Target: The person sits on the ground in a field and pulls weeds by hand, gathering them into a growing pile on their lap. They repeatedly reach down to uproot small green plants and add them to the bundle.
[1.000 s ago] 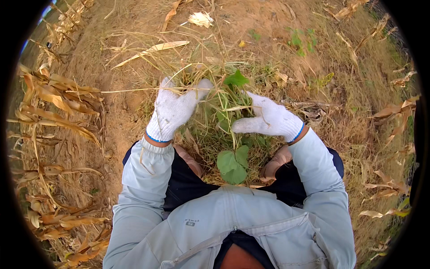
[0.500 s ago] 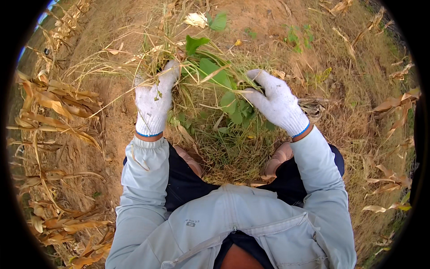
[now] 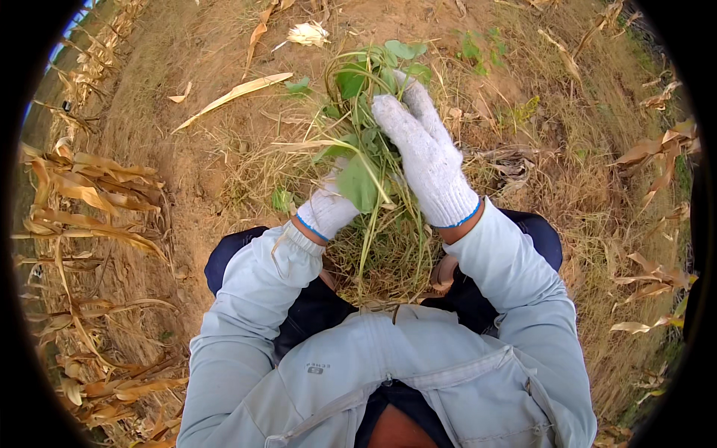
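A bundle of green leafy vines and straw-coloured grass [image 3: 366,138] is gathered between my two gloved hands above the ground. My right hand [image 3: 422,145], in a white knit glove with a blue cuff edge, is closed against its right side, fingers pointing away from me. On the lower left, my left hand [image 3: 334,205], gloved alike, reaches in under the bundle and holds it. Leaves cover the left fingers. One broad leaf [image 3: 358,183] hangs over the left glove, and long stems trail down toward my lap.
Cut grass [image 3: 388,250] lies on the ground between my shoes. Dry corn stalks and leaves [image 3: 89,187] line the left side, with more dry leaves [image 3: 657,157] at right. A pale husk [image 3: 308,34] and a long dry leaf [image 3: 239,97] lie ahead on brown soil.
The loose, spread plants have been drawn together into a compact bundle. My left hand has moved right and nearer, under the plants; my right hand has moved left and farther out.
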`<act>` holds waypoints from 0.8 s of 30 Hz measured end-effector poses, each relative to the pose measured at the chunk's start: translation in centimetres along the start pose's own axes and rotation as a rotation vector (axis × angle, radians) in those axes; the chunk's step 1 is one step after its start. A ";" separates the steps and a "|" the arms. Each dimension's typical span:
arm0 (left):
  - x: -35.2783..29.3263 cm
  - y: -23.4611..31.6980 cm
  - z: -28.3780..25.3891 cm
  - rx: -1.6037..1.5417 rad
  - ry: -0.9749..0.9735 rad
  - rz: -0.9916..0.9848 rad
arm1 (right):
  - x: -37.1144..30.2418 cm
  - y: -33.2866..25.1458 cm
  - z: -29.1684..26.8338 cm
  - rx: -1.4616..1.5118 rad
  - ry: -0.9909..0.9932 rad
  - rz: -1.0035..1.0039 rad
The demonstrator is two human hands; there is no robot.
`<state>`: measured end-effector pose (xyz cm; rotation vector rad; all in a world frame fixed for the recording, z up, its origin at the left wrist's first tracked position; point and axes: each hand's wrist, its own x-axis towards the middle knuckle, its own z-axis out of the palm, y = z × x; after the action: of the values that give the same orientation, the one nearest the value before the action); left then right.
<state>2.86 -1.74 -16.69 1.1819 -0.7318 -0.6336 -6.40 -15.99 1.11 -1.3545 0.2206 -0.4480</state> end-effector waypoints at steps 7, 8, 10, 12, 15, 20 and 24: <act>0.6 8.1 0.9 0.679 0.147 -0.001 | 1.8 -1.4 -3.0 -0.125 -0.181 -0.124; 0.2 8.6 0.1 0.689 0.210 0.071 | 2.2 -2.7 -3.4 -0.169 -0.224 -0.103; -0.3 8.6 -3.5 0.839 0.351 0.185 | 3.1 -2.3 -5.3 -0.159 -0.110 -0.187; -0.8 9.0 -5.0 0.527 0.567 0.142 | 3.8 -2.1 -6.9 -0.089 0.024 -0.199; -1.4 11.4 -5.4 -0.079 0.708 -0.043 | 4.2 -0.6 -9.1 -0.201 0.048 -0.165; -2.9 7.7 -13.4 -0.643 0.075 0.174 | 1.1 1.9 -5.4 -0.508 -0.405 -0.003; -2.8 6.5 -10.0 -0.726 0.117 0.156 | -0.7 4.5 -1.4 -0.586 -0.556 0.028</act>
<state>9.40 7.98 -13.00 0.4821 -0.4255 -0.6177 -6.80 -16.22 -3.66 -1.9891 -0.1031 0.0430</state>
